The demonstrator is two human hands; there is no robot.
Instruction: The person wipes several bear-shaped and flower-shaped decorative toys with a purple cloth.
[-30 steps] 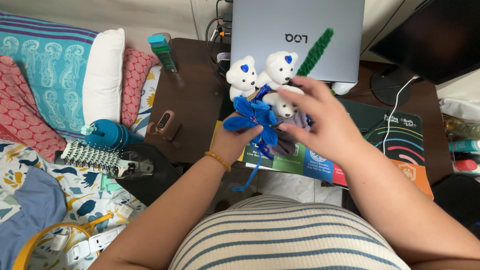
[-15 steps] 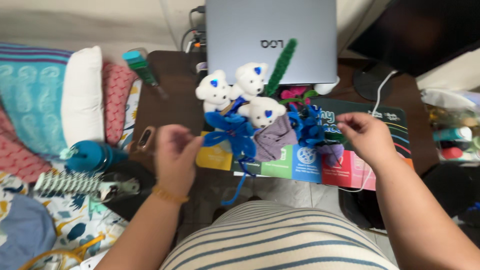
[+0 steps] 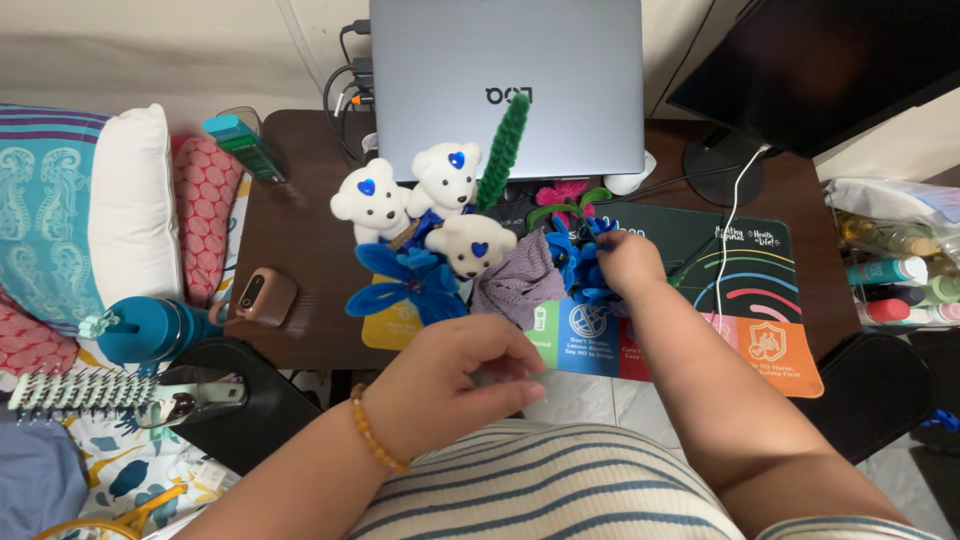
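Observation:
A bouquet lies on the dark desk [image 3: 300, 225]: three white teddy bears [image 3: 445, 178] with blue hearts, a big blue fuzzy flower [image 3: 405, 285], a green fuzzy stem [image 3: 503, 150] and a purple knitted wrap [image 3: 520, 280]. My right hand [image 3: 625, 262] grips a second blue fuzzy flower [image 3: 572, 255] at the bouquet's right side, next to a pink flower [image 3: 565, 192]. My left hand [image 3: 455, 375] hovers at the desk's front edge below the bouquet. Its fingertips are pinched together and nothing shows between them.
A closed grey laptop [image 3: 505, 80] stands behind the bouquet, with a dark monitor [image 3: 830, 60] to the right. A colourful mat [image 3: 760, 310] covers the right desk. A brown gadget [image 3: 262, 295], a teal bottle [image 3: 140, 335], a hairbrush [image 3: 80, 392] and pillows [image 3: 130, 200] sit left; small bottles [image 3: 890, 280] sit right.
My left hand let go of the bouquet and drew back to the desk's front edge. My right hand went from the bears to the right, then closed on the second blue flower.

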